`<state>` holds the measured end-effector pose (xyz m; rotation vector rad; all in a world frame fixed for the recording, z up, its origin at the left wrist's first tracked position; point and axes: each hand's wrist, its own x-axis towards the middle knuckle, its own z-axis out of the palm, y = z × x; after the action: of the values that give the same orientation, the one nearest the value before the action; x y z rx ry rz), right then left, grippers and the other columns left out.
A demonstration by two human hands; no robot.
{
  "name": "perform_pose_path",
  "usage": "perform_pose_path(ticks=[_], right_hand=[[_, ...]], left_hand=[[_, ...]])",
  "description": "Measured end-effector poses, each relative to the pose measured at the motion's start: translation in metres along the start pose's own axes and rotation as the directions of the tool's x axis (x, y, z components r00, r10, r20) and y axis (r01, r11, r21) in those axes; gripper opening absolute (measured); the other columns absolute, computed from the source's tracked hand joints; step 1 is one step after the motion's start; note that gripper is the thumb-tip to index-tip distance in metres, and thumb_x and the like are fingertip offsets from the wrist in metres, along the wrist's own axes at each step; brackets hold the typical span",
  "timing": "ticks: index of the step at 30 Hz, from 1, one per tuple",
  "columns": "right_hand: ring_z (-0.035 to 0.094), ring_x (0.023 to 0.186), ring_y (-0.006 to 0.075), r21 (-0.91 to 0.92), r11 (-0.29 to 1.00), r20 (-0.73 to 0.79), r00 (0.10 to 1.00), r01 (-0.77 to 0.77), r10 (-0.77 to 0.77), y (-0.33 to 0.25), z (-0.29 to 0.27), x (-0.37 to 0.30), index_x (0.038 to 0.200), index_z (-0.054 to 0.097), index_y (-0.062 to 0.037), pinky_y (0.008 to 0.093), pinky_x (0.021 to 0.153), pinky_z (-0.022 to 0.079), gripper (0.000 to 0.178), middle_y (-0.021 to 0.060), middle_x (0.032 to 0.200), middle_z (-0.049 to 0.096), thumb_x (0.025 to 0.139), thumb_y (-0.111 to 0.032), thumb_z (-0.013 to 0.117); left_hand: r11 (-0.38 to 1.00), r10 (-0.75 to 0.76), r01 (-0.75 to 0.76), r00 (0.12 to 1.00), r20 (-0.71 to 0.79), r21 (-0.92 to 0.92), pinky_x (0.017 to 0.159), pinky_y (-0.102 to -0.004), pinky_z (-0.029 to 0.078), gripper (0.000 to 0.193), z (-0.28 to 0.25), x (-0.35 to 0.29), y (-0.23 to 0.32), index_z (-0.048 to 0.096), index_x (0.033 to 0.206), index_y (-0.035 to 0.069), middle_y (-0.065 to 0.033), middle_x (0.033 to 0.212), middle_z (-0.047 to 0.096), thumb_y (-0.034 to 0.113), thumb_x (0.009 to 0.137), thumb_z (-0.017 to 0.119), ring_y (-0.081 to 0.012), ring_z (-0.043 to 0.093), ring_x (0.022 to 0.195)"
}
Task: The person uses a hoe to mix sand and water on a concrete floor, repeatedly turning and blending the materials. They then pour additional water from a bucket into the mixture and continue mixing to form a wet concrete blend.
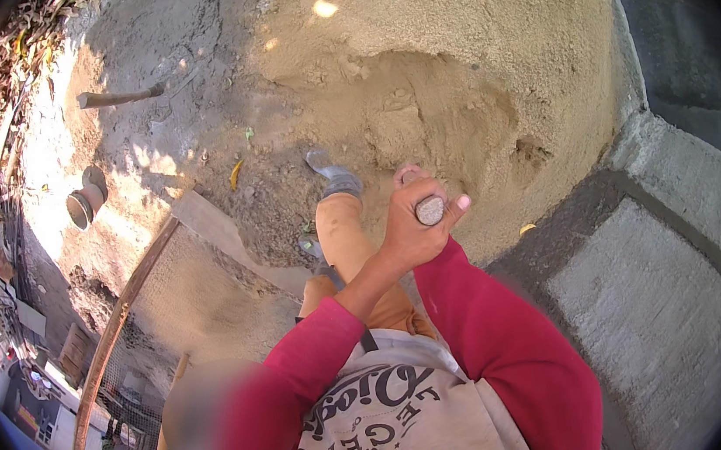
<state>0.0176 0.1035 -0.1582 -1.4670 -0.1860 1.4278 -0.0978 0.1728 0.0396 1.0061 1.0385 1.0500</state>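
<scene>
My left hand (409, 229) is closed around the top of a thick tool handle (430, 211), whose round, pale end points up toward me. My right hand (409, 174) is mostly hidden behind the left one; a few curled fingers show just beyond it, apparently on the same handle. The tool's lower part is out of sight behind my hands, so its kind does not show. Past my hands lies a large pile of damp brown sand (534, 40) with a dug-out hollow. My foot in a grey covering (336, 175) stands at the pile's near edge.
A wood-framed mesh screen (126, 298) leans at the left, with sand behind its mesh. Farther off lie a wooden handle (119, 97) and a brown, spool-shaped object (86, 201). Concrete slabs (674, 280) border the sand at right. Dry leaves (19, 68) edge the far left.
</scene>
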Motion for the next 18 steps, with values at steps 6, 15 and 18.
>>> perform_pose_path(ticks=[6, 15, 18], right_hand=[[0.057, 0.071, 0.0202, 0.491, 0.779, -0.067, 0.875, -0.389, 0.479, 0.000, -0.018, -0.007, 0.106, 0.049, -0.0060, 0.0352, 0.063, 0.052, 0.021, 0.0095, 0.086, 0.056, 0.091, -0.011, 0.064], [0.054, 0.060, 0.0210, -0.088, 0.826, -0.133, 0.829, -0.556, 0.543, 0.025, 0.096, -0.044, 0.096, 0.045, -0.0067, 0.0349, 0.054, 0.050, 0.018, 0.0081, 0.075, 0.051, 0.092, -0.013, 0.061], [0.054, 0.061, 0.0217, -0.288, 0.703, -0.068, 0.746, -0.650, 0.662, 0.077, 0.164, -0.104, 0.095, 0.045, -0.0057, 0.0369, 0.057, 0.051, 0.015, 0.0088, 0.075, 0.051, 0.090, -0.009, 0.058]], left_hand=[[0.991, -0.103, 0.079, 0.966, -0.237, -0.108, 0.066, -0.0264, 0.040, 0.028, -0.030, -0.087, 0.116, 0.052, 0.069, 0.003, -0.0019, 0.070, 0.055, 0.011, 0.091, 0.069, -0.0106, 0.049, 0.070], [0.804, -0.025, -0.504, 0.502, -0.864, -0.316, 0.078, -0.0411, 0.043, 0.040, -0.158, -0.338, 0.177, 0.045, 0.071, 0.009, -0.0035, 0.065, 0.047, 0.031, 0.104, 0.047, -0.0204, 0.050, 0.068], [0.780, 0.082, -0.621, 0.228, -0.970, -0.080, 0.078, -0.0412, 0.042, 0.039, -0.172, -0.436, 0.193, 0.042, 0.071, 0.012, -0.0031, 0.063, 0.046, 0.031, 0.105, 0.042, -0.0202, 0.049, 0.065]])
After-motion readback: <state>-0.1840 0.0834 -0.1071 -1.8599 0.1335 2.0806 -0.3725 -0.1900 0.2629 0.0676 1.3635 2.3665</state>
